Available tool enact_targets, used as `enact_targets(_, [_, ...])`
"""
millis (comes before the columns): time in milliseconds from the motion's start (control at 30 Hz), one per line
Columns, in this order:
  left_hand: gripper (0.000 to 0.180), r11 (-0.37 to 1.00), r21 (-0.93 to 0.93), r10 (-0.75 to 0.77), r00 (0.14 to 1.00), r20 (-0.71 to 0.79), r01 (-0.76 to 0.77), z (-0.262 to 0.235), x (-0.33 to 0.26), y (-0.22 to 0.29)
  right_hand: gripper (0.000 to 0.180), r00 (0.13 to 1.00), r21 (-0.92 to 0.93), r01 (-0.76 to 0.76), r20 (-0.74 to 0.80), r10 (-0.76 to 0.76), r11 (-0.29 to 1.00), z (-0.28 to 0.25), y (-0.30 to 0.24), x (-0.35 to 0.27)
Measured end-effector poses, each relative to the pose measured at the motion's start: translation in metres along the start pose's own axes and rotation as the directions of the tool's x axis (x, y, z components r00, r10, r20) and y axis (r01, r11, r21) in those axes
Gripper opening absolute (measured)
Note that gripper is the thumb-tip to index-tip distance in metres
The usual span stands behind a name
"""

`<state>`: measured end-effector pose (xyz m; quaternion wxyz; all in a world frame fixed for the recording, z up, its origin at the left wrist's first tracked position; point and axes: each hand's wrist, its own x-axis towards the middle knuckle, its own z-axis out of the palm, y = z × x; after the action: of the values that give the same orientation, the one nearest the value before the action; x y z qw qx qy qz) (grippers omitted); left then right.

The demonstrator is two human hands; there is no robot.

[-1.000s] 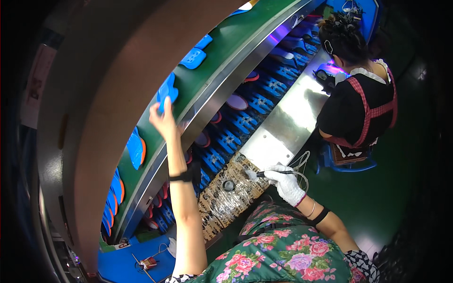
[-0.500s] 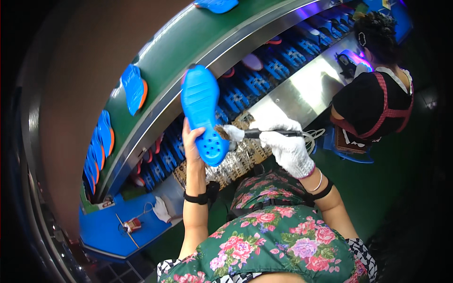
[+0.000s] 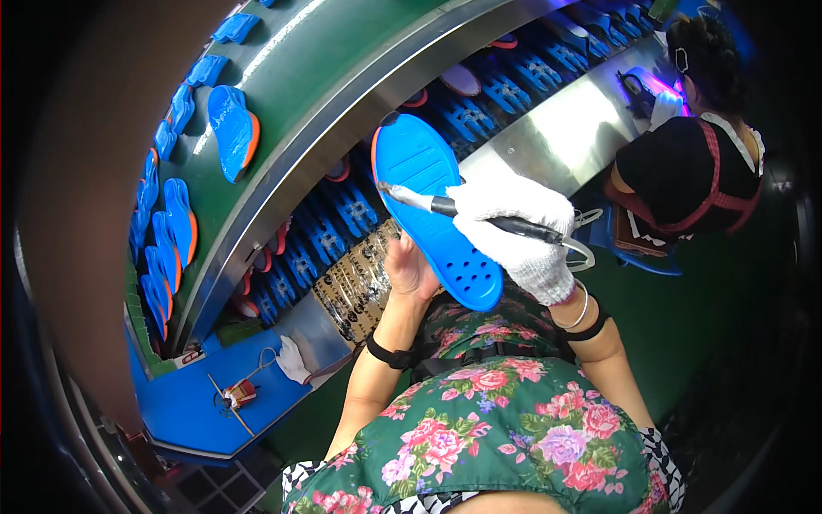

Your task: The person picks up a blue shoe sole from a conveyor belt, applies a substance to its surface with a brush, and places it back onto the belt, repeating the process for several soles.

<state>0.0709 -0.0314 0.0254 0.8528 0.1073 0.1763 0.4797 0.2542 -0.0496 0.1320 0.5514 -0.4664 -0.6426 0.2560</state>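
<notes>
My left hand (image 3: 409, 267) grips a blue shoe insole (image 3: 432, 201) from below, holding it tilted in front of me, its perforated heel end lowest. My right hand (image 3: 518, 231), in a white knit glove, is closed around a pen-shaped tool (image 3: 467, 210) with a black handle and a cable. The tool's tip rests on the insole's upper part. A black band sits on my left wrist.
A green conveyor belt (image 3: 342, 77) carries several blue and orange insoles (image 3: 231, 120). Below it runs a row of blue racks (image 3: 342, 214). Another person (image 3: 693, 163) in black sits at the steel bench (image 3: 556, 137) on the right. A white cloth (image 3: 295, 360) lies on a blue surface.
A second ago my left hand reached up to the belt. It brought a blue insole down toward me, and the right hand's tool moved onto its upper surface.
</notes>
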Motion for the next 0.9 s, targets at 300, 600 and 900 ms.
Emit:
enact_targets(300, [0.095,0.976,0.214,0.091,0.975,-0.204,-0.046,0.042,0.011,-0.008,0.037,0.981,-0.116,0.185,0.074,-0.177,0.976,0.003,0.020,0.013])
enact_targets(600, [0.102,0.948,0.316,0.120,0.948,-0.295,-0.022,0.021,0.008,-0.016,0.038,0.947,-0.157,0.307,0.146,-0.285,0.939,0.014,0.000,0.004])
enact_targets(900, [0.103,0.958,0.284,0.074,0.982,-0.173,-0.022,-0.024,0.009,-0.019,0.029,0.943,-0.173,0.329,0.115,-0.313,0.928,0.027,0.009,-0.009])
